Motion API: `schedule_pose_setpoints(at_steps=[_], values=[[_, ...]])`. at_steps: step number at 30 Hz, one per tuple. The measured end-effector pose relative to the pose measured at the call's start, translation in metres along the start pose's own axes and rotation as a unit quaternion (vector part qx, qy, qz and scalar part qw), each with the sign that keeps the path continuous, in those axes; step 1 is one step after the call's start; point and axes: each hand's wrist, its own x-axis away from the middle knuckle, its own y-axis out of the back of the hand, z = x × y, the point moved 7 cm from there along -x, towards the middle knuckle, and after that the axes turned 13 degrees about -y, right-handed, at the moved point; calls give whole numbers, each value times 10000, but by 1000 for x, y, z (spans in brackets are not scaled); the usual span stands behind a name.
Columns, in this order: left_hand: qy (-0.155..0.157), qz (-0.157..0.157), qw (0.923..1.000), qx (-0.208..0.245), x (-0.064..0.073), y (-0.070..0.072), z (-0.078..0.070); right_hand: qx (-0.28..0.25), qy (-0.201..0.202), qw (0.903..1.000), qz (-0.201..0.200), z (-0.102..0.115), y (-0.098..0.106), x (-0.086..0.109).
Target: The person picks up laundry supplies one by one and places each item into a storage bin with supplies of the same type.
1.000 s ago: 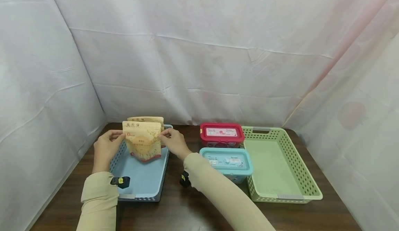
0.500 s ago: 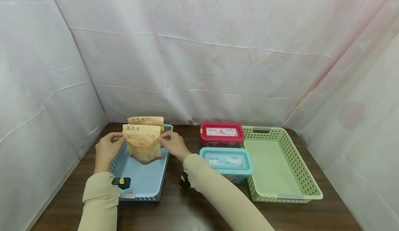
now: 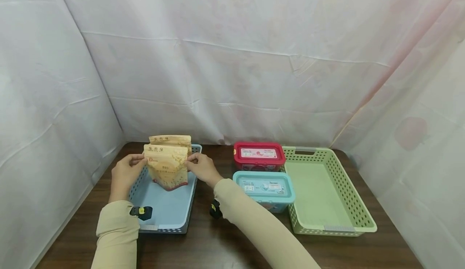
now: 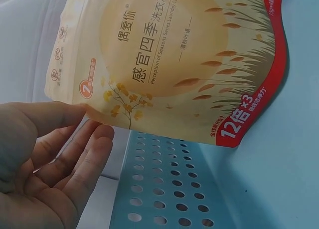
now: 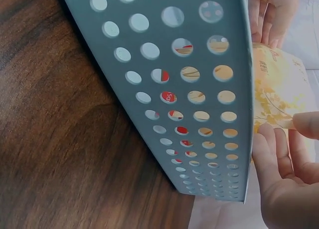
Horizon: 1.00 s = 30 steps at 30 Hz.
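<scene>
A yellow stand-up pouch of laundry capsules (image 3: 167,166) with a red bottom band stands upright inside the blue basket (image 3: 161,212). Thumb and fingers of my left hand (image 3: 123,175) pinch its left edge near the top; the left wrist view shows that edge between them, with the printed pouch front (image 4: 164,54) turned to the camera. My right hand (image 3: 204,168) pinches the opposite side edge, seen over the basket wall (image 5: 149,44) in the right wrist view. Behind it stands a second, similar pouch (image 3: 170,139), mostly hidden by the first.
A red lidded box (image 3: 258,154) and a light-blue lidded box (image 3: 264,188) sit on the dark wooden table (image 3: 210,242), right of the blue basket. Beyond them lies a green basket (image 3: 319,196). White cloth (image 3: 232,59) hangs behind and at both sides.
Between one second and half a second ago, the front pouch came down slightly in the basket, still pinched by both hands. Since then, pouch and hands have hardly moved.
</scene>
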Motion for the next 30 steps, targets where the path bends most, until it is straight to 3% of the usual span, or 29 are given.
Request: schedule_pose_setpoints(at_steps=[16,30], values=[[258,363,9987,229,8,1,2,79,-213,9996,155,0,0,4],[180,704,9971,223,7,1,-4,79,-351,9982,481,4,1,9]])
